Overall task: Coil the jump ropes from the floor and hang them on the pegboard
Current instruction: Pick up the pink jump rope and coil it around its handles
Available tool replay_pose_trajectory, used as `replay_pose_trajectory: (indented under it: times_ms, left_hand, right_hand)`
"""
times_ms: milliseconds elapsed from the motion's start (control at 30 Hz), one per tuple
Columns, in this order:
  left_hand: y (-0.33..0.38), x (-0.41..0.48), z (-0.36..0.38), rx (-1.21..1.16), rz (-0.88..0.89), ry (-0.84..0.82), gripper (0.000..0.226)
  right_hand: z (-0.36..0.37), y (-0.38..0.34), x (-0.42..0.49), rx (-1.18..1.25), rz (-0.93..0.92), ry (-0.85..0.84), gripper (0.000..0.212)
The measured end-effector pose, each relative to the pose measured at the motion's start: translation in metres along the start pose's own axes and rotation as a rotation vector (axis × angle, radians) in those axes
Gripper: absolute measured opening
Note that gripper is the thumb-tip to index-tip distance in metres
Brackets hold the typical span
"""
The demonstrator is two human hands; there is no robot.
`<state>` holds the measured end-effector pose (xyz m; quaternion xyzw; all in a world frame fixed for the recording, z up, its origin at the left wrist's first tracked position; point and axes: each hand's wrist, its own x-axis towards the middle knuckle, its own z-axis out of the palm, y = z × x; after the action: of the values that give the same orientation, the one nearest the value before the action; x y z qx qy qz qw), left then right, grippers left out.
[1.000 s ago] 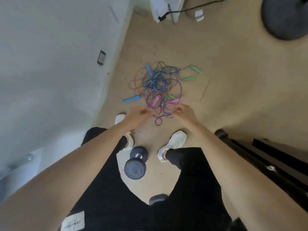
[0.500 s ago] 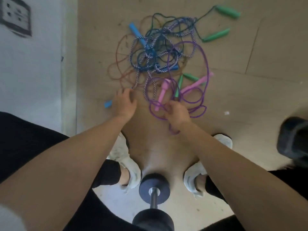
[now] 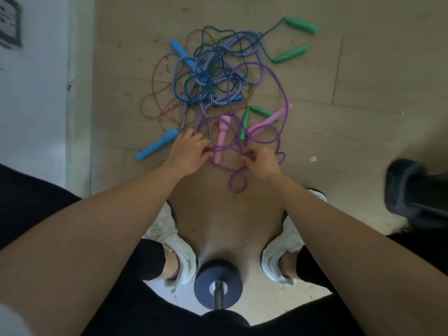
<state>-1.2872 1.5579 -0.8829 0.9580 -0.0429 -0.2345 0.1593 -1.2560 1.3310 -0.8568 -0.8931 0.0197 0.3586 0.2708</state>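
Pale wood-look floor (image 3: 363,122) runs under you, with a white wall (image 3: 31,98) on your left and a dumbbell (image 3: 218,286) behind your grips, between your shoes (image 3: 169,236). Both arms reach forward and down. Your left hand (image 3: 191,151) and right hand (image 3: 260,161) each pinch the purple jump rope (image 3: 282,93). A pink handle (image 3: 221,139) lies between the grips, and the tangle of jump ropes (image 3: 213,76) lies just beyond them.

A home gym or exercise room: a dumbbell (image 3: 206,287) and tangled jump ropes (image 3: 198,71) lie on wood-look flooring (image 3: 363,117) beside a white wall (image 3: 31,93).
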Motion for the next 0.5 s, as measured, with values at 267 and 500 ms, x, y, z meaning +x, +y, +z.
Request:
replay_pose_trajectory:
  times_ms: [267,500]
  left_hand:
    - [0.029,-0.005,-0.098,-0.735,-0.044,0.124,0.011]
    - [0.079,-0.051,-0.206,-1.043,0.039,0.193,0.011]
  right_hand:
    - [-0.039,-0.04,-0.018,0.396,-0.235,0.023,0.054]
    - [-0.1,-0.1,-0.044,0.396,-0.415,-0.028,0.055]
